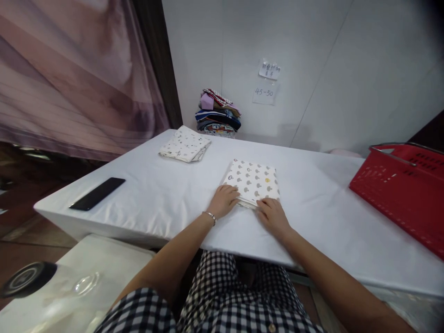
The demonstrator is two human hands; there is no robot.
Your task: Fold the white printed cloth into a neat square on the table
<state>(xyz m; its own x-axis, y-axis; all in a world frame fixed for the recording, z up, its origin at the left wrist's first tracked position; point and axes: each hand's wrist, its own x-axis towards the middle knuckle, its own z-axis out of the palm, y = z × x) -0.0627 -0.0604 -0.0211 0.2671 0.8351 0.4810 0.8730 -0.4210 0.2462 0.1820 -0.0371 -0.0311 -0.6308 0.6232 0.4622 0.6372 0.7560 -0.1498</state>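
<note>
A folded white cloth (pixel 252 179) printed with grey mushroom-like shapes and a few yellow and dark ones lies flat on the white-covered table in front of me. At its near left corner, my left hand (pixel 224 200) grips the edge, fingers curled over the top; a bracelet circles that wrist. My right hand (pixel 273 216) holds the near right edge, with its fingertips on the layers and the thumb partly hidden. Farther back on the left, apart from both hands, rests another folded white cloth (pixel 185 144) with small dark prints.
A black phone-like slab (pixel 97 193) lies at the table's left end. On the right stands a red plastic basket (pixel 402 185). Stacked folded fabrics (pixel 218 113) sit by the back wall, left of handwritten paper signs (pixel 264 93). A white lidded bin (pixel 104 263) is below left.
</note>
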